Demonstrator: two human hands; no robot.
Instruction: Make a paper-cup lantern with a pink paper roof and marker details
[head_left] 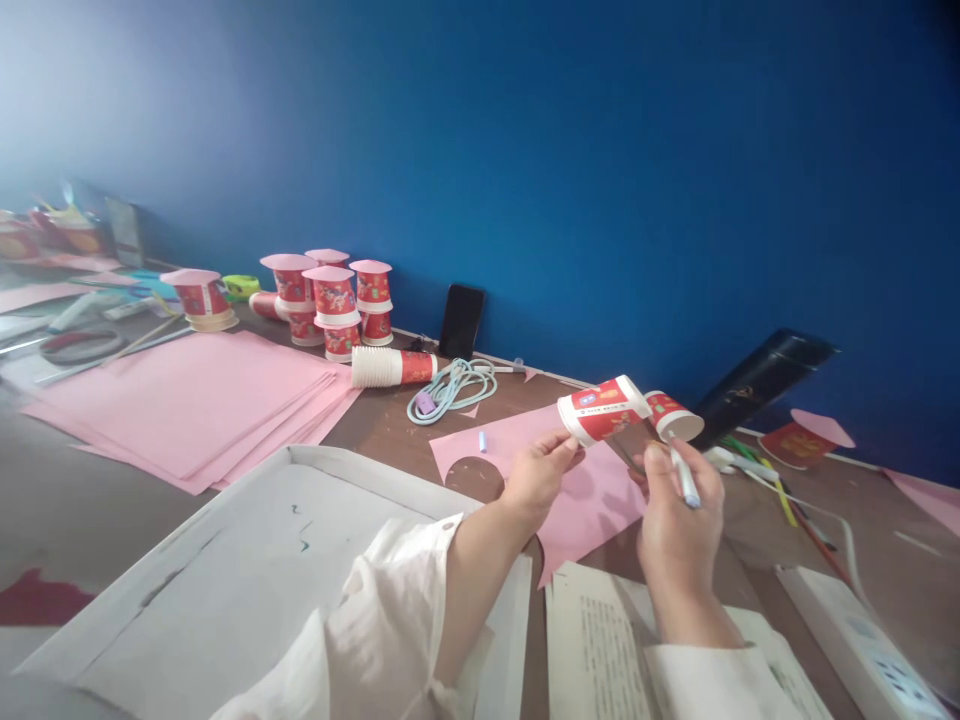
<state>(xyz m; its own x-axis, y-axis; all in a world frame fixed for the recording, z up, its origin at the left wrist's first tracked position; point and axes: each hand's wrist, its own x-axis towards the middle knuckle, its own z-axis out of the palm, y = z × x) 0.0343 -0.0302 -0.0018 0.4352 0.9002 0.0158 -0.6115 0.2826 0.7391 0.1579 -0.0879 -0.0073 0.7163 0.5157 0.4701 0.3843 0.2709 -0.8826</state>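
Note:
My left hand [540, 478] is closed on the rim end of a red and white paper cup [604, 408], which lies tipped sideways in the air. In my right hand [681, 505] is a white marker pen [684, 475] with a pale blue end, pinched in the fingers; its tip is hidden. Just behind that hand another red paper cup [673, 416] rests on its side, base facing me. Beneath both hands lies pink paper [592, 510] with rounded cut-outs, and a small pale blue cap [482, 441] sits on it.
Stacked red cups with pink discs [335, 295] stand left, near a nested cup row [382, 367], pale cable [452, 388] and black phone [461, 320]. Pink sheets [202, 400], a white box lid [247, 570], an open book [600, 640] and a power strip [862, 640] surround me.

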